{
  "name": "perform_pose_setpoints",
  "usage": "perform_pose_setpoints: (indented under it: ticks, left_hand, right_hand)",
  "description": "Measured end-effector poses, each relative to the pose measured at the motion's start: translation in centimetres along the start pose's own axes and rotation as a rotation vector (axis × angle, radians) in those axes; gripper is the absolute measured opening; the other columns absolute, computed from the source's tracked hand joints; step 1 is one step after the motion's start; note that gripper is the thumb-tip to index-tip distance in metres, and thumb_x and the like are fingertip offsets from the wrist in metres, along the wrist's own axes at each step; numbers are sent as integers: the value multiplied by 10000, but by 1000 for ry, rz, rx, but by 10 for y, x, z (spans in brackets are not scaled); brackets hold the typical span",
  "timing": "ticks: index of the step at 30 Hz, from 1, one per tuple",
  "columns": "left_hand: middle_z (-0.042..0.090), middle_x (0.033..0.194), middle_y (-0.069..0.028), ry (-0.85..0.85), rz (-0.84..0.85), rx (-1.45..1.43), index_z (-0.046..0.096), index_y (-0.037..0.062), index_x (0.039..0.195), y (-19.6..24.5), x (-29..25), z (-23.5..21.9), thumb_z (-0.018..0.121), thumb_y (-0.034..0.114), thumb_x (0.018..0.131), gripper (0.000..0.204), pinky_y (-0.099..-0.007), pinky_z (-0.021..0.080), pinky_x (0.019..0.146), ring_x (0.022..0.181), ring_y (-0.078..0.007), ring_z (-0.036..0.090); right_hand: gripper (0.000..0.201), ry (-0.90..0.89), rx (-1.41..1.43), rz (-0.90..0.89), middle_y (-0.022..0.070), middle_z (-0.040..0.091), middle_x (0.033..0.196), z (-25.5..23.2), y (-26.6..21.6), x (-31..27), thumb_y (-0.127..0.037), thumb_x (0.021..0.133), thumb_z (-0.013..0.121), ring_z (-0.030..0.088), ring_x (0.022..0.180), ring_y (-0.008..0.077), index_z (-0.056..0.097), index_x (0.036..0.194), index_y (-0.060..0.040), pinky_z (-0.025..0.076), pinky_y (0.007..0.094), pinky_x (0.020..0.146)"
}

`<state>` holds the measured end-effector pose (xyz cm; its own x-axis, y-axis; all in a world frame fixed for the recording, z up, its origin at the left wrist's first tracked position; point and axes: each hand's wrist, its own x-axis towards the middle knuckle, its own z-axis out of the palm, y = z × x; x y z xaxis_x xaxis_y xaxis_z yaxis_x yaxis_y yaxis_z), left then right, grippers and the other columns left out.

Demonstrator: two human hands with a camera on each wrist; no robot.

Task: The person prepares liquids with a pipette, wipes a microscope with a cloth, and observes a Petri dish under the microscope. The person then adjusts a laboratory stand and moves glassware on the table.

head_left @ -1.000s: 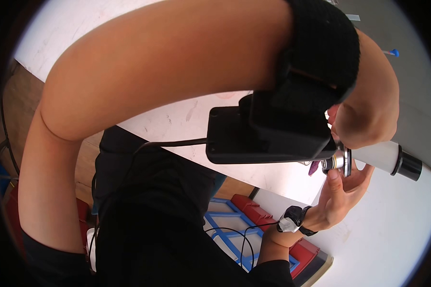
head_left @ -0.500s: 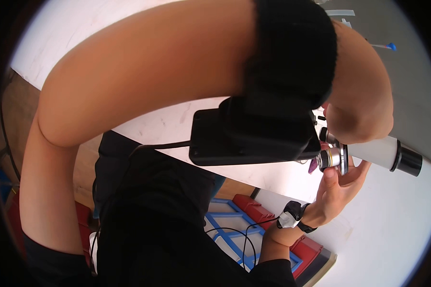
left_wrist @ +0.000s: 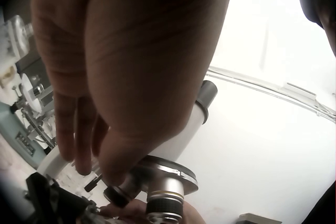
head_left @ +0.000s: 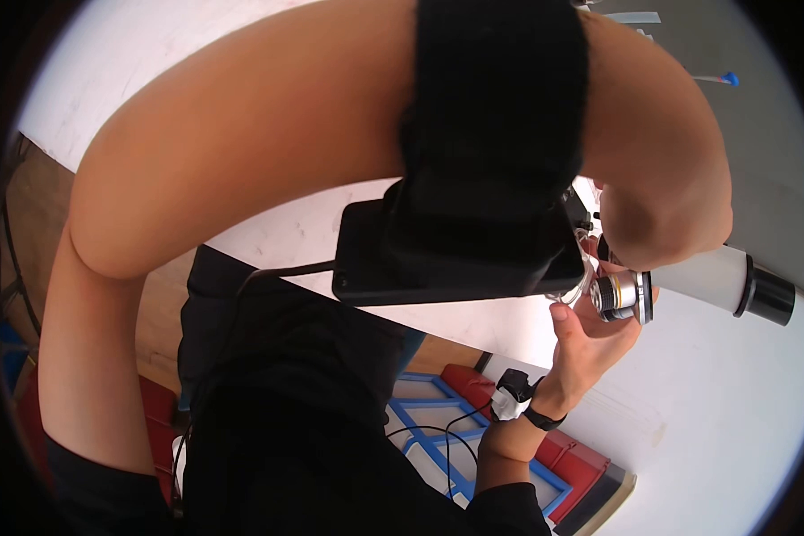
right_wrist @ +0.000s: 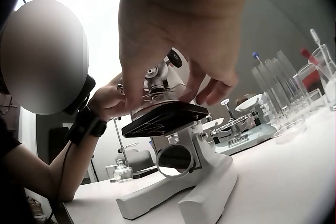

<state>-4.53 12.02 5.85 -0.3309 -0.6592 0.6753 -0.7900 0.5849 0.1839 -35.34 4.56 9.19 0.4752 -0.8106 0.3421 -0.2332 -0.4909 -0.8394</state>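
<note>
A white microscope [right_wrist: 210,182] stands on the table, its black stage [right_wrist: 163,120] plain in the right wrist view. Over the stage, my right hand [head_left: 590,344] holds a clear thin piece [right_wrist: 178,91] between thumb and fingers; its exact kind I cannot tell. My left hand [left_wrist: 142,66] is beside the microscope's nosepiece [left_wrist: 173,169], fingers extended downward, thumb overlapping an objective. Two silver objectives [head_left: 623,295] show in the head view. There, the left wrist hides that hand's fingers. The grey tube ends in a black eyepiece [head_left: 770,302].
A balance [right_wrist: 244,137] sits behind the microscope, beside test tubes [right_wrist: 283,79] and a beaker [right_wrist: 310,77]. A glass bottle [right_wrist: 123,171] stands at the far left. Below the table edge are red boxes [head_left: 572,464] and a blue frame [head_left: 420,420].
My left wrist has shifted left, uncovering more of the objectives. The right hand has moved left in the head view, from beside the nosepiece to the clear piece at the stage.
</note>
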Motion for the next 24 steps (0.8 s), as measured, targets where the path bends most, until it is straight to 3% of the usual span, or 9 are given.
perform_pose_setpoints:
  ticks: [1, 3, 7, 9, 15, 24]
  left_hand:
    - [625, 862, -180, 0, -11, 11, 623, -8, 1037, 1, -3, 0, 693, 133, 759, 320, -394, 517, 663, 731, -308, 642]
    - [623, 861, -178, 2, -33, 34, 622, -6, 1038, 1, -10, -1, 693, 133, 758, 321, -394, 517, 660, 729, -307, 641]
    - [620, 861, -173, 12, -67, 78, 620, -3, 1040, 2, -18, -2, 693, 135, 757, 323, -392, 515, 655, 724, -305, 639]
    - [618, 861, -171, 14, -84, 99, 619, -1, 1041, 3, -22, -3, 693, 136, 757, 324, -391, 514, 652, 722, -304, 638]
    - [614, 860, -164, 18, -141, 165, 616, 5, 1044, 6, -35, -5, 692, 138, 756, 327, -389, 512, 644, 715, -301, 635]
    - [606, 859, -153, 30, -220, 260, 611, 13, 1048, 12, -57, -8, 692, 142, 754, 331, -386, 508, 632, 704, -297, 631]
  right_hand:
    - [1075, -2, 2, 1, 125, 495, 1232, 1, 1, 0, -193, 544, 957, 492, 1145, 234, 312, 1379, 11, 416, 393, 990]
    - [789, -1, -14, -104, 128, 540, 1155, 4, 3, 0, -130, 622, 908, 528, 1149, 258, 437, 1230, 42, 349, 428, 1079]
    - [774, 14, -28, -125, 139, 534, 1175, -1, 9, -1, -102, 638, 894, 522, 1153, 251, 428, 1238, 46, 353, 424, 1076]
    - [1000, 33, -82, -71, 106, 488, 1223, -1, 12, 0, -170, 579, 940, 475, 1139, 214, 339, 1357, 16, 426, 368, 949]
    - [978, 130, -153, 44, 109, 534, 1154, 7, 9, 1, -175, 588, 940, 541, 1009, 209, 347, 1338, 32, 460, 329, 878]
    - [908, 101, -276, -51, 95, 574, 1078, 1, 19, 6, -188, 568, 950, 556, 935, 182, 411, 1265, 31, 464, 328, 837]
